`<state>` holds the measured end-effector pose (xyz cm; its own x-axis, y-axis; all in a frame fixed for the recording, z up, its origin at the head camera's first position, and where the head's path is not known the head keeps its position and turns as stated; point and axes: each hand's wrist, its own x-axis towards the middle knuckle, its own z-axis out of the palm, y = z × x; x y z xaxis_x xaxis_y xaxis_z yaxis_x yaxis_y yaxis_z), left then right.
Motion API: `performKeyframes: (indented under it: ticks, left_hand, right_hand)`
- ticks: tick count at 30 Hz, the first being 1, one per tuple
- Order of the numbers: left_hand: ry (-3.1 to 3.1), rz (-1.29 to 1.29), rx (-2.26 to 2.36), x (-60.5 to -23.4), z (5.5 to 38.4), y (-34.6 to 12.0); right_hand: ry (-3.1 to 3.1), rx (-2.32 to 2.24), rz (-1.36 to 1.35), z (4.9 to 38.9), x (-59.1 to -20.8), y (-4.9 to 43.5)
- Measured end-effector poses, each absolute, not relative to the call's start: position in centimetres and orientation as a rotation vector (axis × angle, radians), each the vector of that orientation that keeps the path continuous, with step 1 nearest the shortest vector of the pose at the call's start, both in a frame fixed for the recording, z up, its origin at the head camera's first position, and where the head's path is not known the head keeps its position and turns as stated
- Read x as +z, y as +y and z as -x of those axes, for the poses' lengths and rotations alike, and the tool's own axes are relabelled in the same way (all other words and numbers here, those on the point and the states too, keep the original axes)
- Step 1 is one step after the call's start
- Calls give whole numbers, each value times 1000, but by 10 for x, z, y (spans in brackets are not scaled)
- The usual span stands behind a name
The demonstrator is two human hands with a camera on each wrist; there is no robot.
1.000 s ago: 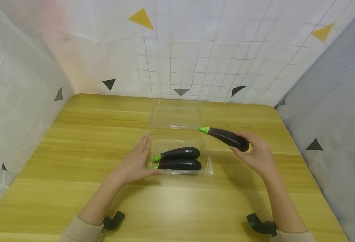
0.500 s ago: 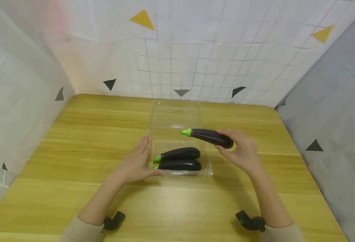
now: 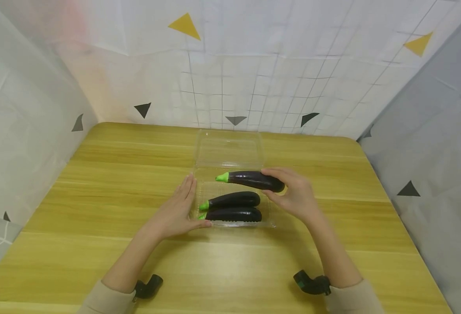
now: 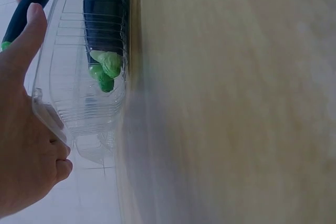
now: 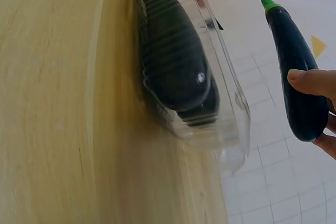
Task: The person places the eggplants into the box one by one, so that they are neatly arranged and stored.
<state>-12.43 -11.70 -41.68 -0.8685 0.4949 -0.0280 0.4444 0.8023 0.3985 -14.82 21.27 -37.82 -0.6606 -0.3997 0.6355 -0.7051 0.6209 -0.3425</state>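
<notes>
In the head view my right hand (image 3: 295, 192) grips an eggplant (image 3: 250, 179) by its thick end, thumb on one side and fingers on the other. Its bright green stem points left. This eggplant is held above the back part of a clear plastic clamshell container (image 3: 267, 218). Inside lie two more dark, glossy eggplants, a rear one (image 3: 234, 199) and a front one (image 3: 236, 214), side by side with stems to the left. My left hand (image 3: 177, 213) rests against the container's left side, fingers straight along it and thumb (image 4: 31, 32) at the front rim.
The container's clear lid (image 3: 228, 148) lies folded back toward the rear wall. All stands on a wood-grain table (image 3: 230, 266), enclosed by pale sheets (image 3: 254, 78) at the back and sides. Black wrist mounts (image 3: 148, 286) sit on both forearms.
My right hand has carried its eggplant leftward, from beside the container to over it. My left hand and the two eggplants inside have stayed in place.
</notes>
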Motion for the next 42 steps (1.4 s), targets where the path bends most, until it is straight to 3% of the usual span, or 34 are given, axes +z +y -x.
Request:
performKeyframes:
  ticks: [27, 42]
  left_hand:
    - [2876, -760, 557, -417, 125, -117]
    - [2872, -770, 544, -418, 125, -117]
  right_hand:
    - [-2407, 862, -947, 172, -408, 176]
    - [-2672, 841, -812, 178, -416, 175]
